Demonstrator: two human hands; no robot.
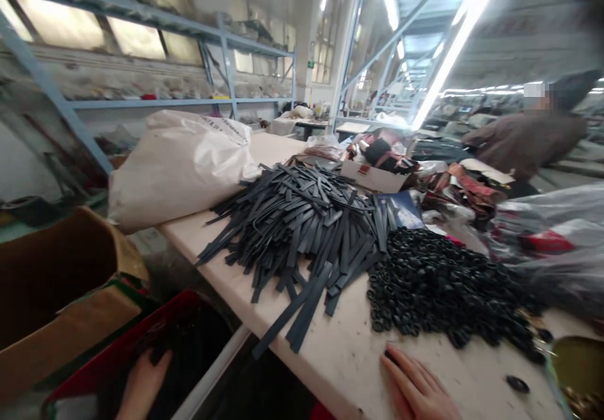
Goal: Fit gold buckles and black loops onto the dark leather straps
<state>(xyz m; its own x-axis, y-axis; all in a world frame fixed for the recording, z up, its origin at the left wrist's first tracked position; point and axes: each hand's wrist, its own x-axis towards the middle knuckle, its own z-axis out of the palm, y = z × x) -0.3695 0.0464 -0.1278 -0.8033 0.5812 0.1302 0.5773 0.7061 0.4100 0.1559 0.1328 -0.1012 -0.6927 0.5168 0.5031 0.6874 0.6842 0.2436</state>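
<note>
Right hand: lies on the tabletop [340, 344], back up, fingers stretched forward and close together; the right hand [419, 385] has a small dark piece [391, 356] at its foremost fingertips, though whether it is pinched or merely pressed down I cannot tell.
Left hand: the left hand [145, 379] reaches down into a dark-filled red bin [113, 352] beside the table, lower than its top; its fingertips merge with the dark contents, so I cannot tell if it grasps anything.
Loose ring: one black ring [518, 383] lies apart, to the right of the right hand.
Ring heap: black rings [434, 288] spread just ahead of the right hand, the heap's long axis running away to the left; the right hand is much the nearer one, and the left has the table edge between.
Cardboard box: an open cardboard box [94, 316] stands left of the bin.
Strips: flat dark strips [306, 218] are piled left of the rings, a few pointing lengthwise toward the near edge.
Sack: a white sack [179, 162] rests behind the strips, leftward.
Background: blue shelving [155, 103] left; a co-worker [533, 133] right.
</note>
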